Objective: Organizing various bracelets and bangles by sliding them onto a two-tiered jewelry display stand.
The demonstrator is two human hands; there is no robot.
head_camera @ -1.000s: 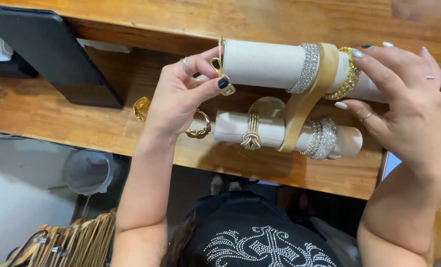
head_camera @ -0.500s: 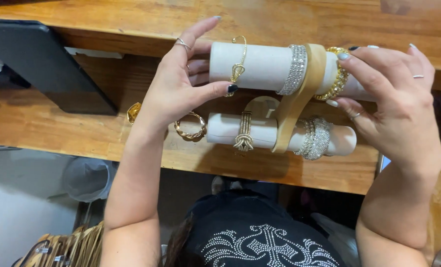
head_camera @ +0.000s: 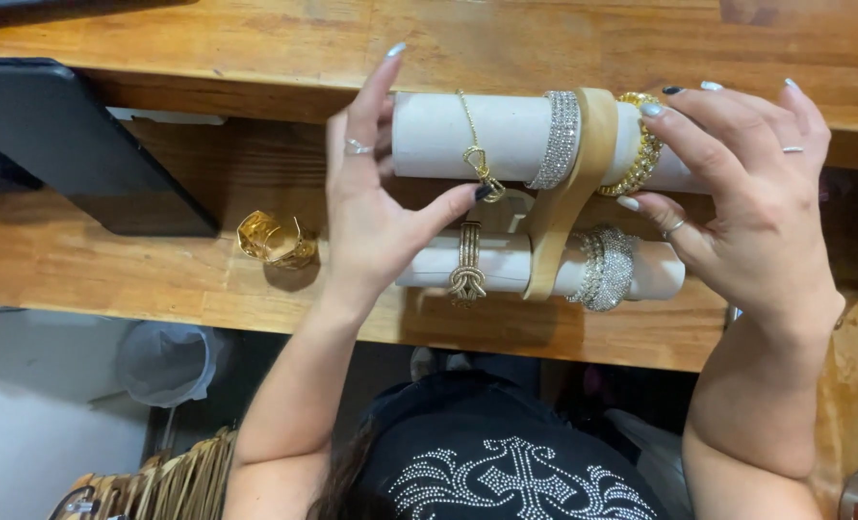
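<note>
A two-tier bracelet stand with a tan wooden upright [head_camera: 568, 207] carries two white rolls. On the upper roll [head_camera: 506, 135] sit a thin gold chain bracelet [head_camera: 474, 144], a silver rhinestone band [head_camera: 559, 140] and a gold beaded bracelet [head_camera: 640, 144]. The lower roll [head_camera: 515, 262] bears a gold knot bangle [head_camera: 467, 260] and a silver sparkly bracelet [head_camera: 607, 265]. My left hand [head_camera: 376, 207] cups the upper roll's left end, thumb tip touching the thin chain. My right hand [head_camera: 746, 193] grips the upper roll's right end.
A wide gold cuff [head_camera: 275, 239] lies on the wooden counter [head_camera: 111, 279] left of my left hand. A black tablet [head_camera: 73, 144] leans at the far left. Below the counter are a grey bin [head_camera: 169, 361] and a woven basket [head_camera: 169, 481].
The thin gold chain bracelet went from the roll's left end further right along the upper roll. My left hand followed it. A gold bangle by my left wrist is now hidden.
</note>
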